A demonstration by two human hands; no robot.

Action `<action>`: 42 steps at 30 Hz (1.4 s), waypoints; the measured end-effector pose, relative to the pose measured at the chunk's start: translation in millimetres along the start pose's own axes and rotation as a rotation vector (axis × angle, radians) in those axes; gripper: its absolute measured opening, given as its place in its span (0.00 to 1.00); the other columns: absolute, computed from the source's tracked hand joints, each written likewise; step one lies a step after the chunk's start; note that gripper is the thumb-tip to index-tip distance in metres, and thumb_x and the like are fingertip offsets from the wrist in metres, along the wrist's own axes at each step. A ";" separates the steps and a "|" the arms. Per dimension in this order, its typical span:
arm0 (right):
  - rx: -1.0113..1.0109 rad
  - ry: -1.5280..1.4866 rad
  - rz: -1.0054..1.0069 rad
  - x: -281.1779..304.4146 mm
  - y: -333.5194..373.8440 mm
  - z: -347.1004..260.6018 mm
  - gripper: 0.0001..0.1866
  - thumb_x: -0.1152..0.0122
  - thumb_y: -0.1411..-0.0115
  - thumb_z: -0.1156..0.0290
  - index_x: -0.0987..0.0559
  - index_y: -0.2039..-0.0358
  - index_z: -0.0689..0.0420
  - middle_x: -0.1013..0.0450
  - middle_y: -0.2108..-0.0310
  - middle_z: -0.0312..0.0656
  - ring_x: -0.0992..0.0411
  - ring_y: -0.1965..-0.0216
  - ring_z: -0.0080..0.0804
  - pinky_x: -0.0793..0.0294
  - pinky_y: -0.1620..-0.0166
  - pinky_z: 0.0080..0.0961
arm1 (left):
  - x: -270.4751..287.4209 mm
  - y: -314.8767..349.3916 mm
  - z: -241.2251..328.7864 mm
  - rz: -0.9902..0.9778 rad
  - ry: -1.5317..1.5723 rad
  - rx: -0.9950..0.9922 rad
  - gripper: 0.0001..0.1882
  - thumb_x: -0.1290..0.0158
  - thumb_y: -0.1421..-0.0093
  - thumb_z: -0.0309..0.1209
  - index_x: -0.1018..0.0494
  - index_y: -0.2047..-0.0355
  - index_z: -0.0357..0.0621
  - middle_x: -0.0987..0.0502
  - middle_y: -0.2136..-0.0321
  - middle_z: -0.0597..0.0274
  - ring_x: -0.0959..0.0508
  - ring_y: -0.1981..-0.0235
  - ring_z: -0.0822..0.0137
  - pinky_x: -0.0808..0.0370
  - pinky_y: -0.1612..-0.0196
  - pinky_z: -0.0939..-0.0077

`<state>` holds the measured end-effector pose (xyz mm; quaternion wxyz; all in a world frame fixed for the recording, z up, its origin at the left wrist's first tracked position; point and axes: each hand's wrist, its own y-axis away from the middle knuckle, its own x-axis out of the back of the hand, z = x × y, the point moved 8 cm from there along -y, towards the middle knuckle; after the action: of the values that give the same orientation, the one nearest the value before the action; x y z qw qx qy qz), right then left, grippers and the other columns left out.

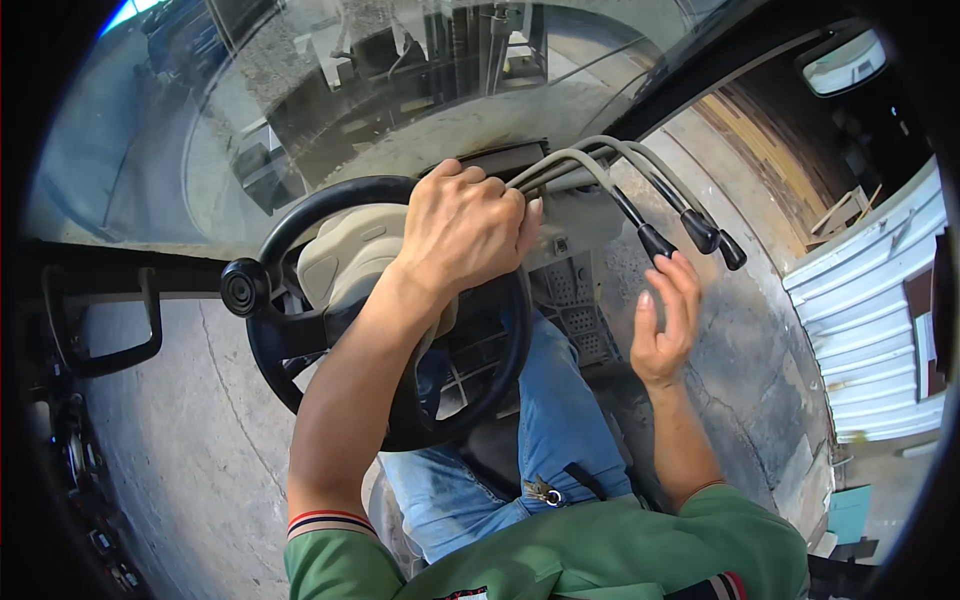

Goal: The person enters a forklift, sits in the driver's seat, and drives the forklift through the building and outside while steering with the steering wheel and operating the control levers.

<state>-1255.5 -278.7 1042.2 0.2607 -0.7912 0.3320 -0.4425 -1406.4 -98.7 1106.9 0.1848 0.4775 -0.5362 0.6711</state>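
A black steering wheel (268,345) with a beige centre cover stands in front of my lap. My left hand (465,222) is closed over the upper right part of its rim, and hides that part. A round black spinner knob (243,287) sticks up on the wheel's left side. To the right, several bent grey levers with black grips curve out beside the wheel. My right hand (665,325) is raised just below the nearest lever grip (655,243), fingers bent and thumb apart. Its fingertips are at the grip's lower end; whether they touch it I cannot tell.
A scratched clear windshield (150,190) curves ahead, with a dark mast (475,50) beyond it. Pedals (580,315) lie on the cab floor. A mirror (845,65) hangs at upper right. Outside on the right stand stacked boards (745,140) and a white corrugated metal wall (870,310).
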 end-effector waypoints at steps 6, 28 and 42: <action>0.080 -0.066 -0.188 -85.5 37.0 93.8 0.15 0.40 0.43 0.82 0.19 0.55 0.66 0.25 0.45 0.48 0.32 0.39 0.50 0.31 0.39 0.42 | -57.7 -20.2 22.5 0.006 -0.024 -0.011 0.20 0.41 0.42 0.37 0.27 0.89 0.46 0.27 0.89 0.64 0.27 0.83 0.65 0.33 0.72 0.70; -0.021 0.219 -0.802 -309.7 190.5 119.7 0.44 0.42 0.34 0.52 0.49 0.26 0.59 0.48 0.28 0.57 0.51 0.27 0.50 0.51 0.28 0.45 | 28.9 91.2 -48.3 0.050 0.049 -0.009 0.17 0.44 0.55 0.39 0.32 0.94 0.46 0.30 0.92 0.60 0.27 0.85 0.62 0.34 0.73 0.67; 0.171 0.171 -0.803 -282.7 214.8 82.7 0.41 0.38 0.42 0.46 0.31 0.36 0.61 0.36 0.35 0.57 0.46 0.30 0.53 0.53 0.28 0.51 | 91.8 113.9 -42.9 0.127 0.059 0.009 0.16 0.44 0.57 0.40 0.31 0.94 0.49 0.29 0.91 0.60 0.27 0.84 0.61 0.36 0.71 0.66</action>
<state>-1356.2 -193.3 702.4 0.1037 -0.7937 -0.0205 -0.5990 -1555.6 -125.1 1123.4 0.1554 0.4235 -0.5566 0.6976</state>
